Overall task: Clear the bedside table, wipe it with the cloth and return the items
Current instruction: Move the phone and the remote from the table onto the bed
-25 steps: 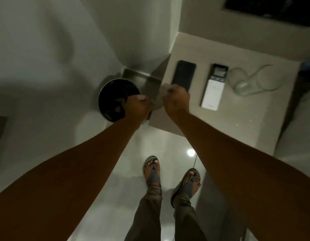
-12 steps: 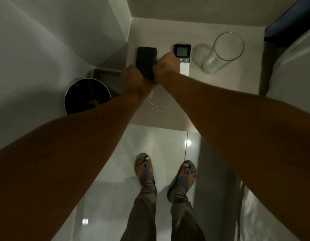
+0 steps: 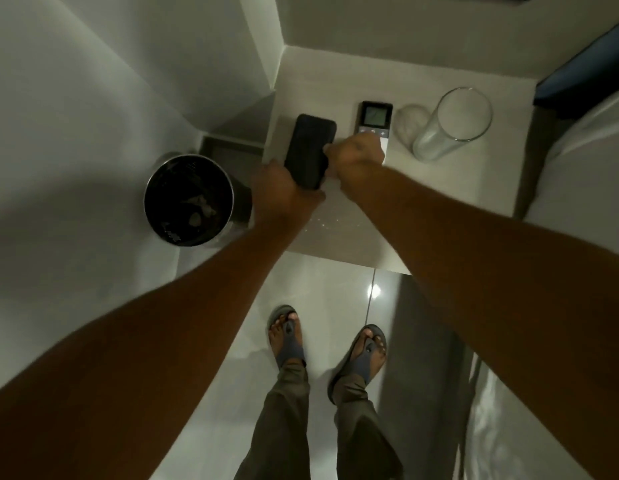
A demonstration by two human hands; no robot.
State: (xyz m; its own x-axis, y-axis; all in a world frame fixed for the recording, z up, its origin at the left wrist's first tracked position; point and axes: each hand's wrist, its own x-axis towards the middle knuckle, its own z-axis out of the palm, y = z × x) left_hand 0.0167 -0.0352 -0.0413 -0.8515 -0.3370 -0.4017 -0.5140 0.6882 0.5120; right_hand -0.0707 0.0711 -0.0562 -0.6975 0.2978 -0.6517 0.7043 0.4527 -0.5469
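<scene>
- Bedside table [image 3: 450,188]: phone [image 3: 310,150] far left, remote [image 3: 375,124] centre, glass [image 3: 452,124] right; nothing cleared yet.
- Left hand [image 3: 284,192] grasps the phone's near end.
- Right hand [image 3: 356,155] curls over the remote; actual grip hidden.
- No cloth visible; clearing, wiping and returning all remain.

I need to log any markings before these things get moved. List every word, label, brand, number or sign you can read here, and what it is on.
None can be read.
Remote control: its small screen and the button marks under it are too blurred to read.
Black phone: dark, no visible text.
Drinking glass: clear, no print visible.
Waste bin: no label visible.
</scene>
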